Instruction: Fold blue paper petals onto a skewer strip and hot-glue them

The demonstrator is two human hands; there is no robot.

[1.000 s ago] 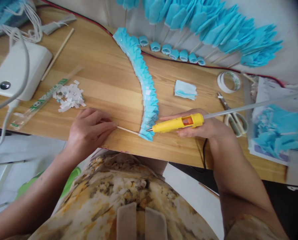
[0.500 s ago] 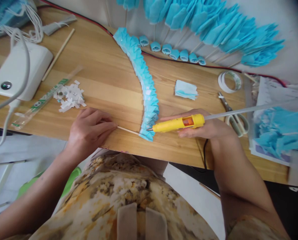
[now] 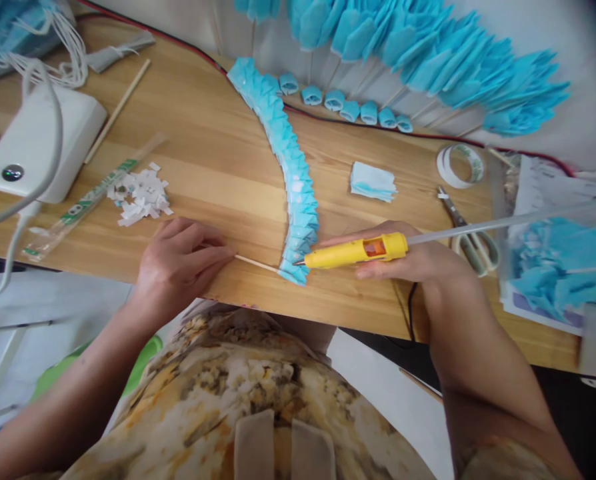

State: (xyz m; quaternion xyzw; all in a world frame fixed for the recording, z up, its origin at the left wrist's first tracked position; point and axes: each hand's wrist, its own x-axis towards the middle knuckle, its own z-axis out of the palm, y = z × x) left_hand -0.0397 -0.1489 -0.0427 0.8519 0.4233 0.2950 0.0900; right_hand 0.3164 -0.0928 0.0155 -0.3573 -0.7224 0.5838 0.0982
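My left hand [image 3: 185, 260] pinches a thin wooden stick [image 3: 258, 263] near the table's front edge. The stick's far end meets the lowest piece of a long curved row of overlapping folded blue pieces [image 3: 298, 180], paper or cloth. My right hand [image 3: 393, 257] is closed round a yellow glue gun [image 3: 358, 251], with a long clear glue stick [image 3: 458, 223] coming out of its back. The gun's metal nozzle points left at the lowest blue piece, touching it or just above it.
Small blue rolls [image 3: 334, 100] and blue flower-like bunches on sticks [image 3: 423, 53] line the back. Scissors [image 3: 471, 240], a tape roll [image 3: 459, 165] and a folded blue stack [image 3: 373, 181] lie right. White paper bits [image 3: 141, 193] and a white power bank [image 3: 43, 147] lie left.
The glue gun's nozzle has moved slightly left and down over the lowest blue piece. My left hand keeps its hold on the stick.
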